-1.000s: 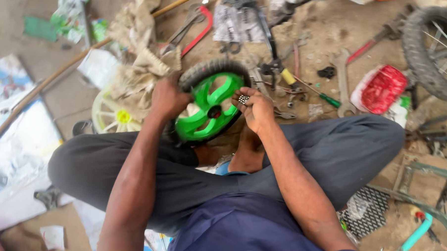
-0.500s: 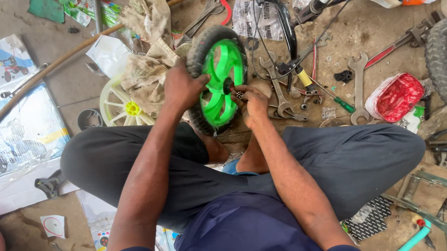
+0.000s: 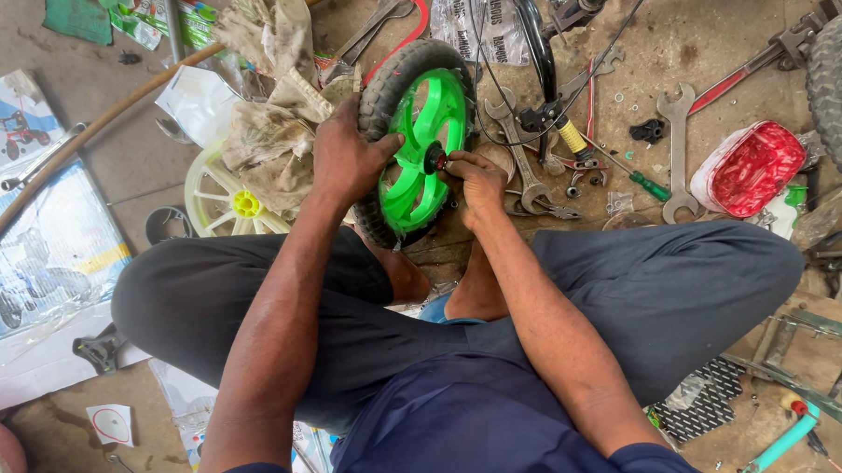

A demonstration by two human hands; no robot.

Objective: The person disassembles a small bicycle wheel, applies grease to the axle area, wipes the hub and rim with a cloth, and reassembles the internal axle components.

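A small wheel (image 3: 423, 139) with a green plastic rim and a black tyre stands tilted on edge on the floor in front of my knees. My left hand (image 3: 347, 155) grips its tyre and rim on the left side. The fingers of my right hand (image 3: 474, 178) pinch a small dark part at the wheel's hub (image 3: 435, 158). I sit cross-legged in grey trousers and a blue shirt.
Several spanners (image 3: 674, 147), a green-handled screwdriver (image 3: 642, 182) and small nuts lie on the dirt floor at the right. A red bag (image 3: 750, 169), a second tyre (image 3: 832, 83), a pale yellow wheel (image 3: 226, 202), dirty rags (image 3: 272, 101) and printed cardboard (image 3: 29, 251) surround me.
The wheel has been turned from lying nearly flat to standing more on edge. My left hand shifted onto its left rim, and my right hand stayed at the hub.
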